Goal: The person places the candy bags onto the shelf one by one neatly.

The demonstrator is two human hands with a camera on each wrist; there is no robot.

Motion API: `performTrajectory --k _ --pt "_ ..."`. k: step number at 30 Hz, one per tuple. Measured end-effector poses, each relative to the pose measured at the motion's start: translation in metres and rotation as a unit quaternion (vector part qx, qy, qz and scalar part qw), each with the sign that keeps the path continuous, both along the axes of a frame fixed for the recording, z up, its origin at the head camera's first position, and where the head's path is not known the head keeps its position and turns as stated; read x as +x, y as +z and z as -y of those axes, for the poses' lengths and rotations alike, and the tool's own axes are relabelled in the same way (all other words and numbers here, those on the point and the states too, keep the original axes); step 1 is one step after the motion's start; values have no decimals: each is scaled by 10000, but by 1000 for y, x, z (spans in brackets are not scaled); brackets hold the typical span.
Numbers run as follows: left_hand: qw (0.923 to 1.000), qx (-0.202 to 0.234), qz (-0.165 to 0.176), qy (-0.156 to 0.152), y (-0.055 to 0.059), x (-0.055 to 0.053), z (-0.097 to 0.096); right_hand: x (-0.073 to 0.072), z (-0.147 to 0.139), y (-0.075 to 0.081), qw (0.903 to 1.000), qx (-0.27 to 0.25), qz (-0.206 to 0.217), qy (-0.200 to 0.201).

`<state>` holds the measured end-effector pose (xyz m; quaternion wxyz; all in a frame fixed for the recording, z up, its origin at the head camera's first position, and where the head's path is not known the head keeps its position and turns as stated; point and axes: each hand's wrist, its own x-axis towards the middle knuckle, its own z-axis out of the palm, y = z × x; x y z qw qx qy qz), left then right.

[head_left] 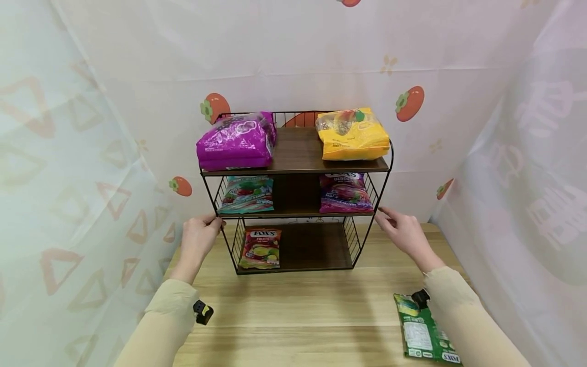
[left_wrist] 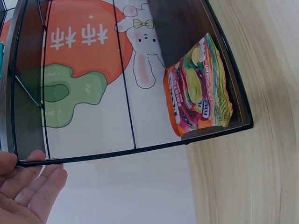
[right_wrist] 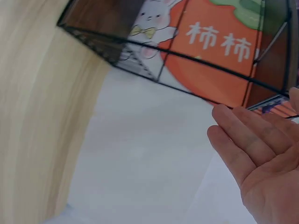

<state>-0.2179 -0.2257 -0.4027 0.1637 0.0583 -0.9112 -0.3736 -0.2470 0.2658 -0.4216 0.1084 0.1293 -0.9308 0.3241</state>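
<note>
A three-tier shelf rack with a black wire frame and dark brown boards stands against the back wall. At its left side, my left hand grips the frame at middle-shelf height; the left wrist view shows thumb and fingers around the wire. My right hand is at the opposite side, fingertips right at the post. Its fingers are extended in the right wrist view. A purple bag and a yellow bag lie on top. A teal candy bag and a berry candy bag occupy the middle shelf.
The bottom shelf holds a red fruit candy bag at its left. A green candy bag lies on the wooden table, partly under my right forearm. White printed sheets wall in the back and both sides.
</note>
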Motion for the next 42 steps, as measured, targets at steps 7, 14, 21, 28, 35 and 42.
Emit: performTrajectory --k 7,14,21,28,35,42 --pt "10000 8 -2 1 1 0 0 4 -11 -13 9985 315 446 52" --pt "10000 -5 -34 -7 0 0 -1 10 -23 -34 9965 525 644 122" --pt "10000 30 -71 -15 -1 -1 -1 21 -39 -50 9898 814 1085 442" --pt "10000 3 -83 -7 -1 -1 0 28 -57 -71 9788 869 1738 641" --pt "9999 25 -97 23 0 0 0 38 -66 -89 9773 879 1845 556" --pt "9999 -40 -91 32 0 -1 0 51 -67 -110 9704 1114 2128 238"
